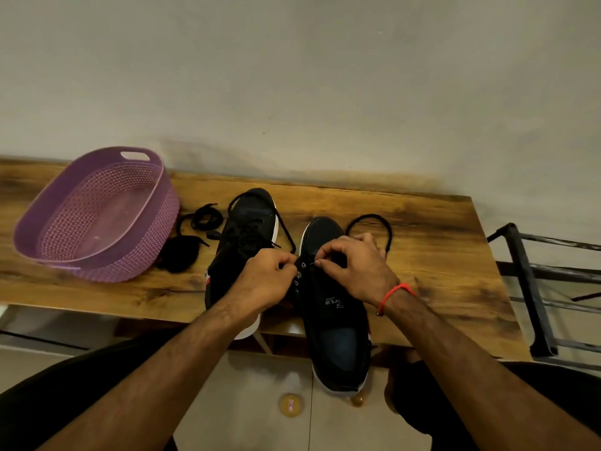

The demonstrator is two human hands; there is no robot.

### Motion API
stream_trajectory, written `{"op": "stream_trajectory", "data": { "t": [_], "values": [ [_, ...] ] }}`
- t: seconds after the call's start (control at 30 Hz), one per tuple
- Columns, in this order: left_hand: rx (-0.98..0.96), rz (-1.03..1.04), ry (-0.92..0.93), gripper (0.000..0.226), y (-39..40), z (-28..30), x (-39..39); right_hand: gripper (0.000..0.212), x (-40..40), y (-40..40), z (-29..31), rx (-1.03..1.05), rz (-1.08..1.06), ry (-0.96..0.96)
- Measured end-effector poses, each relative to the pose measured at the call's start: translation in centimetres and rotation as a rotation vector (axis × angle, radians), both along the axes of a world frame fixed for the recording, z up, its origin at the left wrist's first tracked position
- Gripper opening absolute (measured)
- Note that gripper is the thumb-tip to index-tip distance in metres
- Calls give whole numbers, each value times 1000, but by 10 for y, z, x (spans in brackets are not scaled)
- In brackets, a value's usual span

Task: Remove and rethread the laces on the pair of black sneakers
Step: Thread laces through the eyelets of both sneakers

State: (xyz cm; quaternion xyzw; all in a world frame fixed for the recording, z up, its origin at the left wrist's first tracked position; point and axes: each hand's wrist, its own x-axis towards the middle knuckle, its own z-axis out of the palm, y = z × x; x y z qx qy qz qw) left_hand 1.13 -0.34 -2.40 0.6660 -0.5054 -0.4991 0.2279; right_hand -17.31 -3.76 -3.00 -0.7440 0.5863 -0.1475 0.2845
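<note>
Two black sneakers with white soles lie on the wooden table [448, 255], toes pointing away from me. The left sneaker [250, 222] has a lace through its eyelets. The right sneaker [331, 307] overhangs the near table edge, its metal eyelets showing. My left hand [263, 284] pinches the right sneaker's eyelet flap. My right hand [354, 265], with a red thread bracelet at the wrist, pinches the tip of a black lace [387, 229] beside those eyelets. That lace loops on the table behind my right hand.
A purple perforated plastic basket [94, 216] stands at the table's left. Loose black laces [201, 219] and a dark bundle [177, 255] lie between basket and left sneaker. A dark metal rack [533, 288] stands right of the table. The wall is close behind.
</note>
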Motion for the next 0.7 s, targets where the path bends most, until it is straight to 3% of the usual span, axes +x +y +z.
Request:
{"op": "stream_trajectory", "data": {
  "t": [0.5,0.7],
  "values": [
    [-12,-15,27,28,2,7,-3,8,8,5,3,-11,-4,39],
    [-119,-36,-117,25,4,8,-6,6,10,6,2,-25,-3,-12]
  ]
}}
